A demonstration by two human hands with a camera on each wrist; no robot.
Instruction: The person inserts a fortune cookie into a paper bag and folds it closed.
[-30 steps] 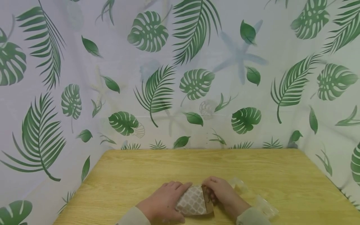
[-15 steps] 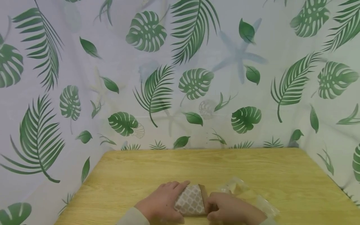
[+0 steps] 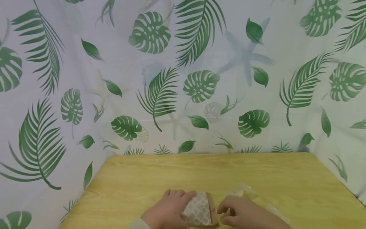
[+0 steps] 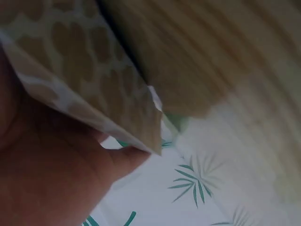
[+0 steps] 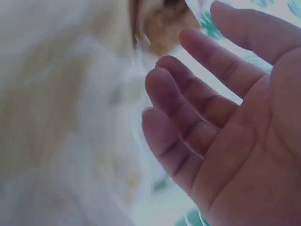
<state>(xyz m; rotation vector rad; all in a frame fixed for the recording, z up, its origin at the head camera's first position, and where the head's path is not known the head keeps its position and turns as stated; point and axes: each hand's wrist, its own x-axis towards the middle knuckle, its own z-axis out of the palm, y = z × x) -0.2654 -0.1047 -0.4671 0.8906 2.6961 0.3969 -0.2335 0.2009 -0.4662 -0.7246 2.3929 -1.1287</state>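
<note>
Box (image 3: 197,210) was found at the lower centre of the head frame, on the wood-grain surface (image 3: 200,171). Its visible marking was a pale lattice print on beige; the right end showed plain brown. The left hand (image 3: 168,210) had its grip closed on the box's left side. The right hand (image 3: 246,213), just right of the box, had a loose grip, fingers slightly bent, holding nothing. A clear plastic packet (image 3: 249,189) lay beyond it.

Soft light, wrist views blurred, seemingly hazy
</note>
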